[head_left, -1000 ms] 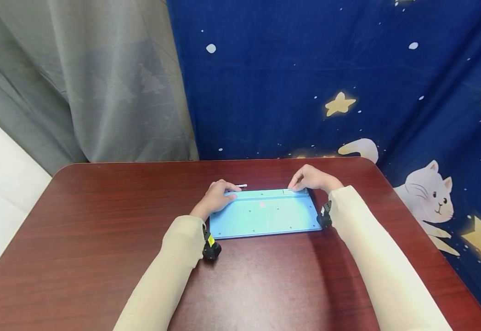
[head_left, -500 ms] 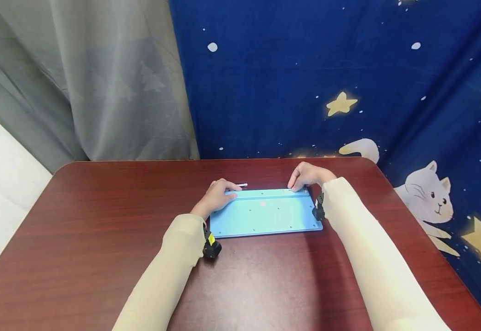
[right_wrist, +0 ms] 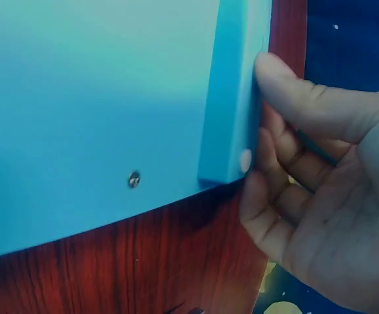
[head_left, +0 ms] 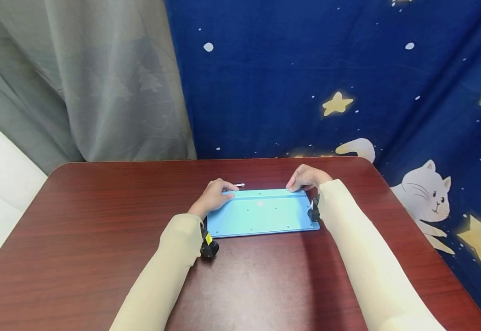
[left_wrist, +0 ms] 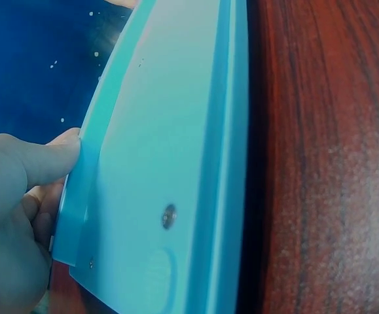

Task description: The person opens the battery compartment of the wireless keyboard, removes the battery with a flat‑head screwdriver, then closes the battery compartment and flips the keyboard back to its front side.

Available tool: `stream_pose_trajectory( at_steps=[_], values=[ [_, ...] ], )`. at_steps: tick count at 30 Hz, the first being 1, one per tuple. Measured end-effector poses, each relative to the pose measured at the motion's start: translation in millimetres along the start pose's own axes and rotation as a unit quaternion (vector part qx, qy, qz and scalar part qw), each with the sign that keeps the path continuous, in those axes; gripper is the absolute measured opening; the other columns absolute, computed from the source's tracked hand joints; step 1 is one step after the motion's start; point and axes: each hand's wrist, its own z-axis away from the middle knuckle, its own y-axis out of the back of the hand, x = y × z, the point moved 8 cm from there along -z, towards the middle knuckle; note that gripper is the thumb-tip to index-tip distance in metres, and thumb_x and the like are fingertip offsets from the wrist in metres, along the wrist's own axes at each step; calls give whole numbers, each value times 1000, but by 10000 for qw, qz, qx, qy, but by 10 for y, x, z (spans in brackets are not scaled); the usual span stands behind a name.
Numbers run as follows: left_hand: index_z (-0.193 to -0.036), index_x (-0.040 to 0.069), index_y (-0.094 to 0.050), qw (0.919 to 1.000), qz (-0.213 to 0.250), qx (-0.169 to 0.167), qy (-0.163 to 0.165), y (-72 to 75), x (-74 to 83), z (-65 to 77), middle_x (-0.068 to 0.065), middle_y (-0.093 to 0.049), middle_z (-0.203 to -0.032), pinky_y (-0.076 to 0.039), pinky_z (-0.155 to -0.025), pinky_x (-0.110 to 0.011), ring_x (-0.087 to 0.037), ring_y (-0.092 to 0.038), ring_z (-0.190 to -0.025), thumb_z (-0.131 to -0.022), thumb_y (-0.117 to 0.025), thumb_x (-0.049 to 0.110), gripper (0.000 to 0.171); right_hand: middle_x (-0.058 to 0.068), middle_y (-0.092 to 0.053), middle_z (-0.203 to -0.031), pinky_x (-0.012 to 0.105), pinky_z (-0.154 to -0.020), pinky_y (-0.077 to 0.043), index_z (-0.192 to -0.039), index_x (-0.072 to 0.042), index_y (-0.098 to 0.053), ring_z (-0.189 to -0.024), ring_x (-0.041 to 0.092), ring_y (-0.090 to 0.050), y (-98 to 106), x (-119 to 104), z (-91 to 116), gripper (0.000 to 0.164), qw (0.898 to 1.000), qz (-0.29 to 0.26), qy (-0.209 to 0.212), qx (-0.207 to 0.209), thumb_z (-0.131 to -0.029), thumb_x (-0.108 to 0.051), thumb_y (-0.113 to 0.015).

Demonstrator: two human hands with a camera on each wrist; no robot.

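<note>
A flat light-blue keyboard (head_left: 261, 216) lies underside up on the table, with small screws and a raised strip along its far edge. My left hand (head_left: 213, 196) grips the far left corner. In the left wrist view its thumb (left_wrist: 52, 160) is on the raised strip and the other fingers curl behind. At the far right, my right hand (head_left: 306, 177) holds the same edge. The right wrist view has that thumb (right_wrist: 287, 85) at the strip's top and the curled fingers along its back, near a pale round foot (right_wrist: 245, 160).
A small silvery cylinder (head_left: 239, 185), like a battery, lies just behind the keyboard beside the left hand. The dark red wooden table (head_left: 99, 257) extends around it. Grey and blue star-patterned curtains (head_left: 265, 82) hang behind the table's far edge.
My right wrist and forearm have swung a little left, while its fingers stay at the far edge. A pale rectangle beside those fingers no longer shows. The left hand keeps its hold.
</note>
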Motion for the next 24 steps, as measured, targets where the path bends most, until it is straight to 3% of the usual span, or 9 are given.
stream_pose_trajectory(
  at_steps=[6, 12, 16, 24],
  values=[
    [-106, 11, -70, 10000, -60, 39, -26, 5, 4, 21, -7, -56, -108, -37, -91, -42, -24, -41, -108, -88, -61, 8, 20, 7, -68, -93, 33, -72, -48, -89, -4, -74, -86, 21, -57, -17, -12, 38, 12, 9996, -47, 167, 200, -77, -5, -71],
    [-108, 12, -69, 10000, -64, 58, -17, 10, 19, 42, -7, -54, -110, -39, -90, -43, -24, -40, -108, -89, -60, 10, 21, 12, -67, -94, 37, -80, -47, -95, 1, -71, -88, 23, -58, -29, -61, 86, 16, 9944, 223, 877, 539, -80, 3, -65],
    [-108, 11, -69, 9999, -85, 100, -2, 29, 14, 44, -7, -55, -110, -39, -91, -42, -24, -40, -109, -88, -60, 9, 21, 12, -68, -92, 36, -79, -48, -95, 1, -70, -84, 21, -60, -46, -92, 119, 16, 9888, 320, 1259, 740, -81, 4, -64],
    [-107, 7, -68, 9992, -109, 232, -295, 72, 31, 58, -9, -56, -107, -41, -88, -38, -23, -47, -102, -87, -62, 9, 21, 13, -66, -99, 38, -80, -47, -99, 0, -69, -89, 23, -60, -75, -136, 222, 15, 9809, 649, 1664, 766, -85, -3, -62]
  ],
)
